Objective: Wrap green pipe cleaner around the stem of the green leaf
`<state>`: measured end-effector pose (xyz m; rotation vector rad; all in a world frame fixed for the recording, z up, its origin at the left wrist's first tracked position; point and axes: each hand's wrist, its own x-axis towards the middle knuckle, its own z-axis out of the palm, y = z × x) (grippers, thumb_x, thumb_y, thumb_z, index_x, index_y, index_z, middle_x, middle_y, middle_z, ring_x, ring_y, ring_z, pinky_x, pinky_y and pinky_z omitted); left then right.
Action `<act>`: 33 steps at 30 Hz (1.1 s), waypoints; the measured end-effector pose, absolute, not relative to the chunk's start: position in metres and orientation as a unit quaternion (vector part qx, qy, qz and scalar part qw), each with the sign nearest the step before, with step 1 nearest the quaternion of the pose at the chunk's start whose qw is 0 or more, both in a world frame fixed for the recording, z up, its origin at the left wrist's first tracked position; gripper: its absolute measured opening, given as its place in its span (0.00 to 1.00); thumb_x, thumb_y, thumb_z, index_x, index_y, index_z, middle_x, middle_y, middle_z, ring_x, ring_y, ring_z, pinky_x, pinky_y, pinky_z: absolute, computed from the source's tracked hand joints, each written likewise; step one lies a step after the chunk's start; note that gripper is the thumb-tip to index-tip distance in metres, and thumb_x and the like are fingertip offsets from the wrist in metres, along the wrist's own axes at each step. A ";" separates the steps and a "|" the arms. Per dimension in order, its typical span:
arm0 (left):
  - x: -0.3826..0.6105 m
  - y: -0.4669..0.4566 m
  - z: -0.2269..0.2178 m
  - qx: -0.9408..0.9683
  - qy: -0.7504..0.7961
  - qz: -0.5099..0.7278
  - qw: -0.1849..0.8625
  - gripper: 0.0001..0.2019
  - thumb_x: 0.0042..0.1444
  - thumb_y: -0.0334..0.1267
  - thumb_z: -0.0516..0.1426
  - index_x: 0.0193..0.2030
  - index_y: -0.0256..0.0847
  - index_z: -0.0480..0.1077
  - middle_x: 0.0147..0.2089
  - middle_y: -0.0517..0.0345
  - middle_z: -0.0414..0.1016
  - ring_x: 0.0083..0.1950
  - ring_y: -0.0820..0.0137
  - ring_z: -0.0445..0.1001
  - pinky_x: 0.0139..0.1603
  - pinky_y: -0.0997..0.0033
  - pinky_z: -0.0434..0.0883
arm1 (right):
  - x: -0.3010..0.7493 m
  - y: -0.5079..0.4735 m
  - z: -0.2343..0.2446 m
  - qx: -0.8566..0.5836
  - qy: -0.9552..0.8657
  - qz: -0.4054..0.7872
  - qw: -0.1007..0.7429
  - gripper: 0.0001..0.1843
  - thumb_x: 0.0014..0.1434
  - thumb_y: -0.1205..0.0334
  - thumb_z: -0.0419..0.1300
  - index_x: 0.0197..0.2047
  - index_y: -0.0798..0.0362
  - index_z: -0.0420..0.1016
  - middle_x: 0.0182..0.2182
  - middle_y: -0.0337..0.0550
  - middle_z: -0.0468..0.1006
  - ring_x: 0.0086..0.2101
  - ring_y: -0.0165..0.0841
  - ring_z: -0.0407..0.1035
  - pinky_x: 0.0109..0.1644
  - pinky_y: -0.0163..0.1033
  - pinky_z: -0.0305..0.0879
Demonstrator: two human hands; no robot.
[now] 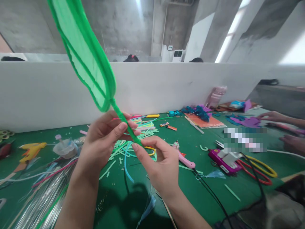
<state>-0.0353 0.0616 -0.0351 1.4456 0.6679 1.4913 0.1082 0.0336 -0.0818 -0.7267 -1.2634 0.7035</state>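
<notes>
A long green leaf-shaped piece (89,60), with a fuzzy green edge and a paler sheer middle, rises tilted to the upper left. Its wrapped green stem runs down between both hands. My left hand (105,136) grips the stem partway down, thumb in front and fingers behind. At the stem's lower end, my right hand (159,162) pinches it between thumb and fingertips. Beneath the hands lies a heap of pale green and coloured strips (126,149) on the green tabletop (114,194).
A yellow glue gun (32,151) and plastic cup (65,149) lie left, above clear wires (47,203). Right are a pink-handled tool (187,160) with cord, a purple power strip (225,162) and another person's hand (271,116). A white partition (152,86) stands behind.
</notes>
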 end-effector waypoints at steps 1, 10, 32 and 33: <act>-0.035 0.062 -0.035 0.587 0.258 0.609 0.467 0.06 0.58 0.36 0.63 0.43 0.44 0.77 0.36 0.60 0.82 0.35 0.68 0.82 0.34 0.71 0.81 | 0.108 0.034 -0.082 -0.320 -0.557 0.326 0.694 0.05 0.55 0.66 0.69 0.33 0.50 0.76 0.31 0.34 0.80 0.34 0.31 0.75 0.42 0.38 0.71; -0.033 0.066 -0.039 0.578 0.220 0.622 0.481 0.06 0.59 0.34 0.63 0.43 0.44 0.77 0.34 0.62 0.80 0.34 0.72 0.81 0.35 0.77 0.79 | 0.103 0.036 -0.083 -0.275 -0.530 0.304 0.743 0.09 0.53 0.70 0.70 0.35 0.49 0.76 0.33 0.34 0.79 0.38 0.30 0.75 0.45 0.38 0.73; -0.029 0.065 -0.039 0.561 0.370 0.650 0.356 0.07 0.57 0.39 0.65 0.40 0.41 0.76 0.35 0.58 0.81 0.37 0.69 0.81 0.35 0.74 0.80 | 0.114 0.058 -0.084 -0.323 -0.685 0.015 0.653 0.03 0.60 0.67 0.65 0.38 0.50 0.77 0.34 0.38 0.84 0.36 0.32 0.78 0.58 0.46 0.68; -0.032 0.064 -0.038 0.569 0.364 0.642 0.364 0.06 0.57 0.39 0.65 0.41 0.42 0.76 0.35 0.59 0.81 0.37 0.69 0.81 0.35 0.74 0.79 | 0.116 0.055 -0.080 -0.328 -0.682 0.112 0.644 0.03 0.59 0.64 0.66 0.38 0.50 0.78 0.35 0.39 0.84 0.37 0.33 0.78 0.56 0.46 0.70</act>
